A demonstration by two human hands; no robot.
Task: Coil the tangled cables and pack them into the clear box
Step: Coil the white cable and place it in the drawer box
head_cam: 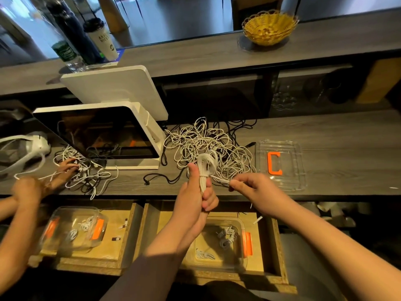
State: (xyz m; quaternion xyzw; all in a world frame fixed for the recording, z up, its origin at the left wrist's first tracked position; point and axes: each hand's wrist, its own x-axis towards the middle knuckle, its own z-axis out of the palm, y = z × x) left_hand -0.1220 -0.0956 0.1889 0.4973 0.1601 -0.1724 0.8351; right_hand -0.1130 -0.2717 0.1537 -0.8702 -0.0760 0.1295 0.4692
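Note:
My left hand (196,192) grips a bundle of coiled white cable (206,165), held upright above the counter's front edge. My right hand (249,185) pinches the loose end of that cable just right of the bundle, pulled taut across it. Behind them lies a tangled pile of white and black cables (208,142) on the counter. A clear box (221,242) with orange clips sits in the open drawer below, holding a few coiled cables. Its clear lid (281,164) with an orange clip lies on the counter at the right.
Another person's hands (43,181) work a second cable tangle (86,172) at the left, with another clear box (73,229) in a drawer below. A white point-of-sale screen (104,131) stands behind. Bottles and a cup (102,40) and a yellow basket (269,27) stand on the upper ledge.

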